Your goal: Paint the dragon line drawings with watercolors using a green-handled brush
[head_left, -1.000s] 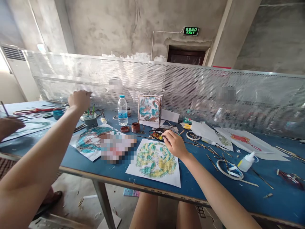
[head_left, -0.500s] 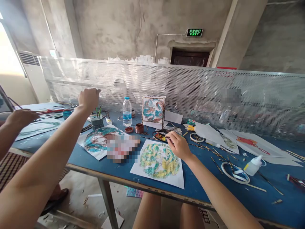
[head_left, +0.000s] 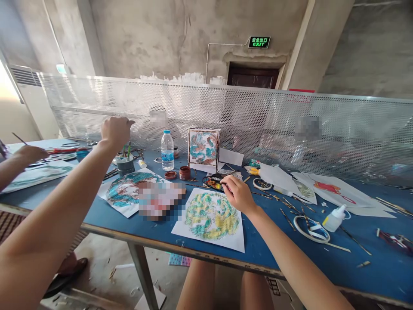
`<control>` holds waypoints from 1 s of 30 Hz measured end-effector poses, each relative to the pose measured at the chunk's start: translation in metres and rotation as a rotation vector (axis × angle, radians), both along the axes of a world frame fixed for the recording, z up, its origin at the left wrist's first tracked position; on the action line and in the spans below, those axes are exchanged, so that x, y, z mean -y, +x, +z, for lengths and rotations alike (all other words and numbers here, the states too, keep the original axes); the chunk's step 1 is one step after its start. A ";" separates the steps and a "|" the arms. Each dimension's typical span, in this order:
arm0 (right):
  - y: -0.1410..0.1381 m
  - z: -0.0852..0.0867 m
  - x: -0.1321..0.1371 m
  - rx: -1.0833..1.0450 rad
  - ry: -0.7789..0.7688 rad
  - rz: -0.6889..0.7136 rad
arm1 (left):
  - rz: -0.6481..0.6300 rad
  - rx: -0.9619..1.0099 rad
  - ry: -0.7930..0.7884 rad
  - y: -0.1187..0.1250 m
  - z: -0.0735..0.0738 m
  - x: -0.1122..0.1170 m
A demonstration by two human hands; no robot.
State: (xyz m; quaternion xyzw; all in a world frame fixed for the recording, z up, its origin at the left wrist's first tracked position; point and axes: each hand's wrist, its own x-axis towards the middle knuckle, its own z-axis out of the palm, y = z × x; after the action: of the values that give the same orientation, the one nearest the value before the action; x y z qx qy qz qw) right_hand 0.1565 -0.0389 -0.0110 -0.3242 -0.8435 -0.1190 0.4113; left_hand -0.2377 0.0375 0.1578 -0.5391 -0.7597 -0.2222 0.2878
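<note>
My left hand (head_left: 114, 130) is stretched far forward, fingers curled together, hovering just above a dark cup of brushes (head_left: 125, 163); what it pinches, if anything, is hidden. My right hand (head_left: 236, 192) rests closed at the top right corner of a yellow-green painting on white paper (head_left: 211, 216), pinching a thin brush whose tip reaches a dark paint palette (head_left: 215, 181). A teal and red dragon painting (head_left: 124, 192) lies to the left, partly under a blurred patch.
A water bottle (head_left: 167, 150), two small brown paint jars (head_left: 184, 172) and a framed picture (head_left: 203, 148) stand behind. Glue bottle (head_left: 334, 218), tape rings and several sticks litter the blue table (head_left: 371, 262) at right. Another person's hand (head_left: 29, 153) holds a brush at far left. A perforated metal screen (head_left: 258, 120) backs the table.
The view swung slightly right and back left. My left hand stays over the brush cup, my right hand stays at the palette. The other person's hand has shifted at the far left.
</note>
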 end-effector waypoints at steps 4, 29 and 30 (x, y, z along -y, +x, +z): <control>0.000 0.000 0.000 0.004 0.006 -0.010 | 0.019 -0.007 -0.038 0.002 -0.004 0.001; 0.002 0.004 0.001 -0.018 0.021 0.005 | 0.054 -0.034 -0.073 0.020 0.002 -0.001; 0.002 0.004 0.001 -0.020 0.022 0.007 | 0.064 -0.030 -0.085 0.019 0.001 -0.002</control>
State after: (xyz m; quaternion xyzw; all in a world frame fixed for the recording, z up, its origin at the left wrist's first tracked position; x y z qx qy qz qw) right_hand 0.1588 -0.0400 -0.0066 -0.3178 -0.8392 -0.1235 0.4236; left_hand -0.2183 0.0394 0.1592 -0.5295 -0.7809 -0.1721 0.2830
